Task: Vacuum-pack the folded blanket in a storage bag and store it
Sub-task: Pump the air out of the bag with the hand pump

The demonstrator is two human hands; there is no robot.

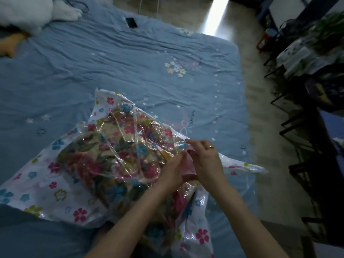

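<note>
Here, hands: a person's left hand (pixel 174 171) and right hand (pixel 205 161) meet at the right edge of a vacuum storage bag (pixel 44 181) on a bed
Left hand: fingers curled onto the bag's plastic beside a pink strip (pixel 189 164); whether they pinch it cannot be told
Right hand: fingers bent down, pinching the bag's edge at the pink strip; a gold ring (pixel 210 147) sits on one finger
Blanket: a folded floral blanket (pixel 104 157) in red, green and cream lies inside the bag, seen through the clear plastic
Bag: white and clear, printed with pink, blue and green flowers, crumpled, resting near the bed's front edge
Bed: covered by a blue sheet (pixel 111 58) with small stars and flowers
Far side: a dark phone (pixel 131 22) lies on the sheet near the far edge; a white plush toy (pixel 33 10) sits at the top left corner
Right of the bed: dark metal racks (pixel 307 108) stand on the floor, blurred
</note>
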